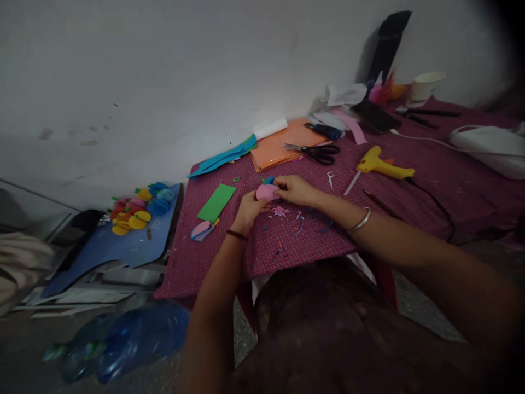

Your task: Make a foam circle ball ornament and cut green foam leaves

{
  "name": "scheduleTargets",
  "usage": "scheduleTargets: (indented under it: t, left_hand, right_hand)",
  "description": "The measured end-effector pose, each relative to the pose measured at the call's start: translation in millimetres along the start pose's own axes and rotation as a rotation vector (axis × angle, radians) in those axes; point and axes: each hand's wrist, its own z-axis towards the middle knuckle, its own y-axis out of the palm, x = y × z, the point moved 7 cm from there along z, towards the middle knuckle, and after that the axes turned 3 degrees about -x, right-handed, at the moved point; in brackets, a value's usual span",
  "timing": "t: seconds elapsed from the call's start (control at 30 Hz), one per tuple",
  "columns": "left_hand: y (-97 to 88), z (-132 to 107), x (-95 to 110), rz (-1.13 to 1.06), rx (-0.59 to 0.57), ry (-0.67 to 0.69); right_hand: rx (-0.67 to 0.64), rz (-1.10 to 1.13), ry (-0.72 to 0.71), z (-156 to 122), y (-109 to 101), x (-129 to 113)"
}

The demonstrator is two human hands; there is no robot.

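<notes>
Pink paper circle (266,192) sits between both hands, just above the red checked tablecloth (369,219). Left hand (247,210) pinches its left edge with closed fingers. Right hand (296,190) pinches its right side the same way. Small paper scraps (287,216) lie under the hands. A green paper strip (216,202) lies near the left hand. Black scissors (318,151) and a yellow glue gun (383,164) lie farther back.

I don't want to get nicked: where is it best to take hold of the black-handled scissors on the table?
Probably the handle loops, from the right of the view: the scissors lie flat, loops at their right end, blades pointing left over the orange sheet.
</notes>
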Motion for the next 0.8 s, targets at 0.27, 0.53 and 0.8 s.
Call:
scheduleTargets:
  t: [0.27,0.53,0.8]
  left_hand:
    - [1.9,-3.2,12.5,0.116,-0.028,0.16]
    - [8.3,-8.5,33.7,-0.087,-0.391,0.139]
    - [13.7,-12.2,33.6,-0.1,-0.361,0.158]
  right_hand:
    - [0.105,-0.012,0.025,-4.7,-3.8,-5.8]
    - [0.028,0.213,0.024,0.8,-6.8,-2.7]
    - [0.003,0.343,0.028,1.7,-7.0,-4.2]
